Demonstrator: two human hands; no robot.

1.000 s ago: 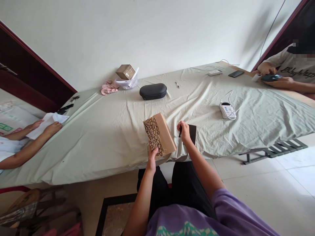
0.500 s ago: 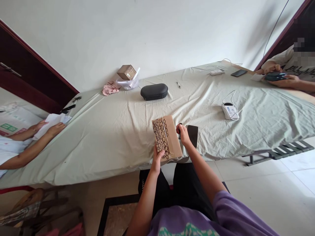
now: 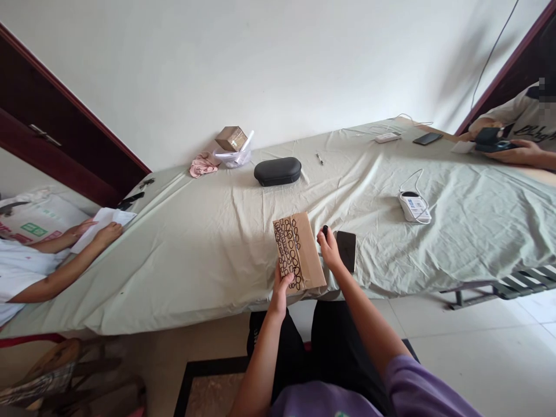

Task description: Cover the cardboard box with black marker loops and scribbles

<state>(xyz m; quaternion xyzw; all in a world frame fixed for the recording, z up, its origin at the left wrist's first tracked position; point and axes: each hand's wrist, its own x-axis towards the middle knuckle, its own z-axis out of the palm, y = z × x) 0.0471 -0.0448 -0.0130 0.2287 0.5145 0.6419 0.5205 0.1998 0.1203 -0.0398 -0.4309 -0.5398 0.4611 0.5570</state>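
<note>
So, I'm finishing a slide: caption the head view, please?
Left hand holds a cardboard box marked with black loops; right hand grips a black pen.

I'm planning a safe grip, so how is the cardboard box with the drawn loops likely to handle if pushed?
The cardboard box looks fairly stiff, given its straight edges. Its flat faces suggest it would slide rather than roll. It may be light, being cardboard and gripped at one edge by the left hand, though any contents are hidden.

Left fingers (image 3: 286,280) grip loop-marked cardboard box (image 3: 311,249); right fingers (image 3: 322,238) hold black pen (image 3: 325,230) near phone (image 3: 347,252).
</note>
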